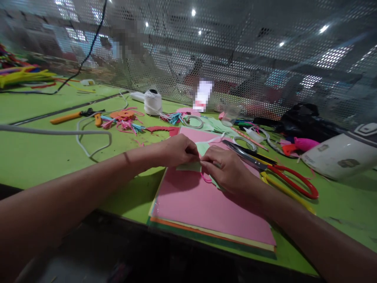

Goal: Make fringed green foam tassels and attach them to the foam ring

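Note:
At the middle of the head view, my left hand [179, 151] and my right hand [228, 167] meet fingertip to fingertip, both closed in a pinch. A thin pink string [206, 179] curls down from the pinched fingertips, whose exact hold is partly hidden. Pale green paper [188, 167] lies under and between the fingers, with more of it showing behind them. Beneath both hands is a stack of coloured paper with a pink sheet [206, 204] on top. Large scissors [266, 167] with red and yellow handles lie beside my right forearm.
A white thread spool [153, 103], orange-handled pliers [70, 116] and colourful tassels [126, 120] lie at the back left. A clear cup [232, 114] stands behind the hands. A white appliance [341, 155] sits at right. Cables cross the green table [126, 196]; perforated metal [176, 51] rises behind.

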A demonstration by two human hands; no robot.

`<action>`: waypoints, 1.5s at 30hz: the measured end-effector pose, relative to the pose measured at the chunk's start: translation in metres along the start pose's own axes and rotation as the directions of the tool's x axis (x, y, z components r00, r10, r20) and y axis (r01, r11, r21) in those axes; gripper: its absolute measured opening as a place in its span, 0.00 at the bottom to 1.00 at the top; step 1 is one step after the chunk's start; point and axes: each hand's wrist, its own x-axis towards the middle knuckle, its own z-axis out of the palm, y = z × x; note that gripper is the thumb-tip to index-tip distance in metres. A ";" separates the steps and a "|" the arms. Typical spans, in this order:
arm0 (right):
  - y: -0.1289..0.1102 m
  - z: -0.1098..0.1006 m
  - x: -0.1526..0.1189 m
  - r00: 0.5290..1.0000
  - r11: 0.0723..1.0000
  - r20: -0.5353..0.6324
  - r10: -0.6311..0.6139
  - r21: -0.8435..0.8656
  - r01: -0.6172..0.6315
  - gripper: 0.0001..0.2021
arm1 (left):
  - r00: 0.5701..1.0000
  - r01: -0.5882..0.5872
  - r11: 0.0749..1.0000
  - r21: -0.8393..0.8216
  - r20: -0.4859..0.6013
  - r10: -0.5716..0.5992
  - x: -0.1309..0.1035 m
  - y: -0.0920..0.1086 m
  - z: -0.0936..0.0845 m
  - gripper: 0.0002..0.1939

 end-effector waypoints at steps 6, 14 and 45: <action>0.003 0.006 -0.004 0.991 0.971 -0.009 -0.136 -0.198 0.132 0.10 | 0.999 -0.006 0.998 0.062 0.038 0.003 -0.003 0.001 0.000 0.12; -0.002 0.002 -0.004 0.977 0.908 0.037 -0.210 -0.363 0.209 0.09 | 0.997 -0.001 1.000 0.023 0.072 -0.001 -0.001 0.000 0.000 0.11; -0.002 -0.012 0.003 0.996 0.987 0.045 0.079 0.139 -0.084 0.09 | 0.997 0.058 0.997 -0.057 0.060 -0.055 -0.003 0.003 0.001 0.10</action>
